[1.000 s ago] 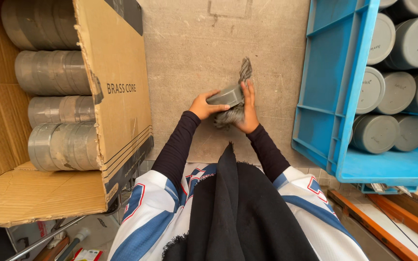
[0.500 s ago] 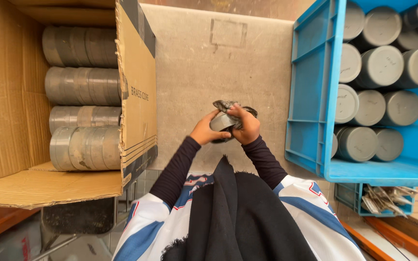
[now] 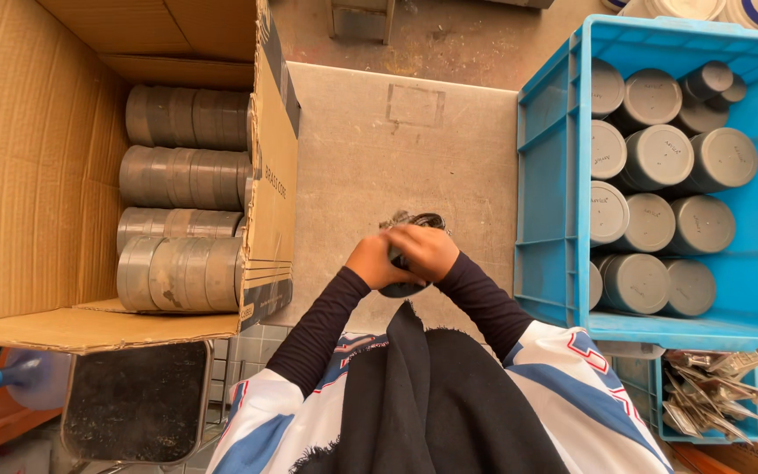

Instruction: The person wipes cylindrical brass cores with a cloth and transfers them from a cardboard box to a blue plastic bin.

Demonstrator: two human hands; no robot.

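A small grey cylinder (image 3: 405,263), partly wrapped in crinkled grey foil, sits between both hands above the middle of the bench (image 3: 370,149), close to the person's chest. The left hand (image 3: 375,263) is closed around its near side and the right hand (image 3: 427,250) is curled over the top, fingers pressed onto the wrapping; held this way, one hand seems to steady the piece while the other works the foil, though the fingers hide most of it and the exact grip is hard to make out. A loose edge of the foil (image 3: 414,218) sticks out beyond the fingertips. The bare grey bench is free around the hands, which gives room to work between the two containers. To the left, a large cardboard box (image 3: 46,175) lies open on its side, so that its rows of wrapped rolls (image 3: 182,180) face the person and are within reach of the left hand. To the right, a blue plastic crate (image 3: 563,175) holds many grey cylinders with round lids (image 3: 660,158), standing upright and packed side by side, probably so that each can be set down or lifted out from above. Below the crate, a smaller blue tray (image 3: 660,386) holds a heap of crumpled foil pieces (image 3: 708,395). A dark scarf (image 3: 432,395) hangs down over the person's white and blue jacket.
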